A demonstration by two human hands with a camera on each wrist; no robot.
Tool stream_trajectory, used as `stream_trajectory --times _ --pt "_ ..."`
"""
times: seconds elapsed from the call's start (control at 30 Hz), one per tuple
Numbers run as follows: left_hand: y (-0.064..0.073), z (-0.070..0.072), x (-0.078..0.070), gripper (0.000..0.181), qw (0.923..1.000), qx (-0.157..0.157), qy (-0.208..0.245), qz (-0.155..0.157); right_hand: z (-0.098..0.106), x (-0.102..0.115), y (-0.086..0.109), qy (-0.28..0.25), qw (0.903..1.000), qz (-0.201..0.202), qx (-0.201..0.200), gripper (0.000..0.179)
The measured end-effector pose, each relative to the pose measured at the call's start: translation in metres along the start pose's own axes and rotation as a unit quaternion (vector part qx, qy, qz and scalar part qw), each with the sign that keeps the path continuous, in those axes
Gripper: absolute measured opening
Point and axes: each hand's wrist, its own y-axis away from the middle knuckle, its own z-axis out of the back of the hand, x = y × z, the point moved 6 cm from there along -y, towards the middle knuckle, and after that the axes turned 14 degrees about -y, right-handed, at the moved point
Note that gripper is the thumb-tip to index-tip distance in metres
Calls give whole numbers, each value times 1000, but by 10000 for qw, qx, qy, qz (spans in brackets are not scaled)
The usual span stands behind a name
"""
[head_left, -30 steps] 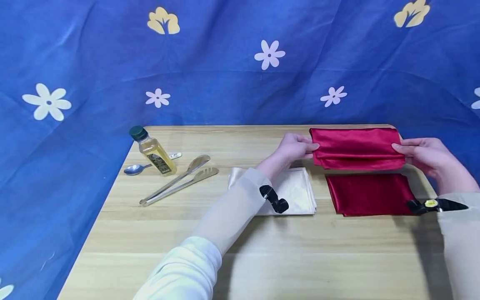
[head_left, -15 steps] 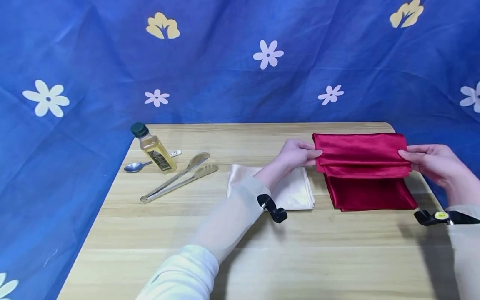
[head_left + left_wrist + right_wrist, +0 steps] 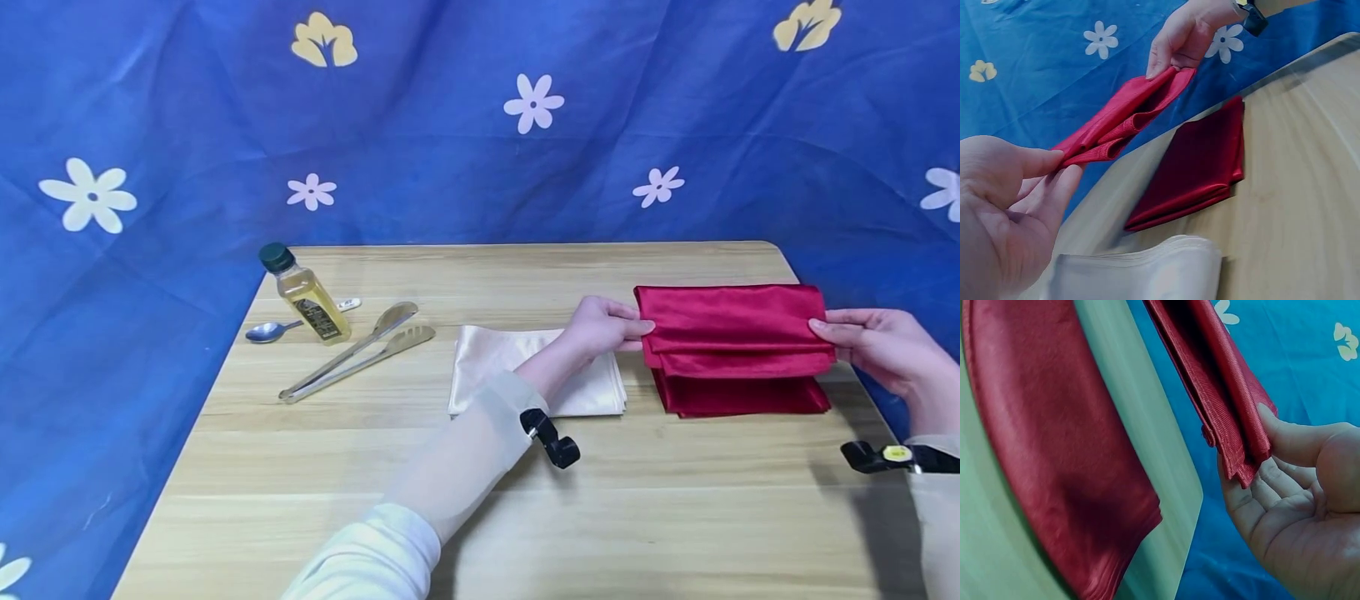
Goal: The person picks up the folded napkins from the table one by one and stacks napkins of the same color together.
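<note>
Between my two hands a folded red satin cloth (image 3: 735,321) hangs in the air, its layers showing along the side in the left wrist view. My left hand (image 3: 603,327) pinches its left edge between thumb and fingers. At the opposite edge, my right hand (image 3: 885,346) pinches the cloth (image 3: 1235,406) the same way. Below it on the table lies a second folded red cloth (image 3: 750,398), partly hidden in the head view; the left wrist view shows this lower cloth (image 3: 1194,165) apart from the held one. A folded white cloth (image 3: 487,367) lies under my left forearm.
On the left of the wooden table (image 3: 337,475) stand or lie a bottle of yellow liquid (image 3: 311,300) with a green cap, a spoon (image 3: 266,332) behind it and metal tongs (image 3: 352,358). A blue flowered curtain (image 3: 450,167) hangs behind the table.
Both hands have brought the held red cloth down and slightly right, toward me. It now covers more of the lower red cloth in the head view.
</note>
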Motion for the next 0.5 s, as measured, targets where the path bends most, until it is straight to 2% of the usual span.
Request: stream_trajectory --times 0.37,0.5 --pt "4 -16 18 18 9999 -67 65 118 6 -23 2 -303 9993 -42 191 32" --pt "5 -20 24 17 9999 -89 38 93 5 -28 2 -238 9995 3 197 33"
